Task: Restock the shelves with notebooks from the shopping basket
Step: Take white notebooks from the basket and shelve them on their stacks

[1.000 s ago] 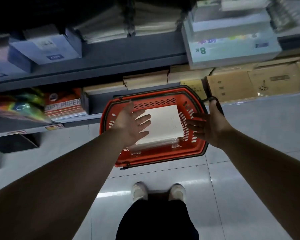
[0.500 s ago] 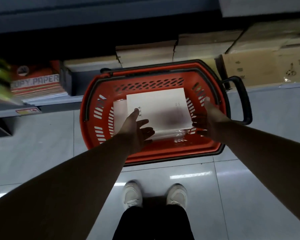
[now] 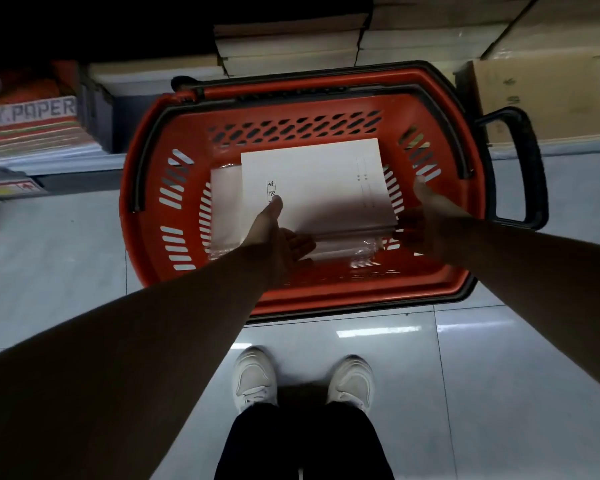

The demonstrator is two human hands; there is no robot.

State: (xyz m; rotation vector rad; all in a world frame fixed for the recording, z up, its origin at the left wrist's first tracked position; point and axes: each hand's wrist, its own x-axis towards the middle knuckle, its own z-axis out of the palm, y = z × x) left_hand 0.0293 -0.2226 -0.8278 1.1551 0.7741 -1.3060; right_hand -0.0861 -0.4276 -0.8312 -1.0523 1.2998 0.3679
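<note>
Two hands gripping notebook stack (image 3: 319,188) in basket (image 3: 326,301): left hand (image 3: 274,244) thumb pressing on top, right hand (image 3: 421,216) clasping right edge.

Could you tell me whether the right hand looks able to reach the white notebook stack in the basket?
Probably yes. The right hand is at the right edge of the notebook stack, inside the open-topped basket, and nothing lies between them; its grip is lost in shadow.

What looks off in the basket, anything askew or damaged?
Only a mild misalignment: the top notebook stack sits offset to the right of the wrapped pack beneath it, which pokes out on the left. No spill or damage shows in the basket.
</note>
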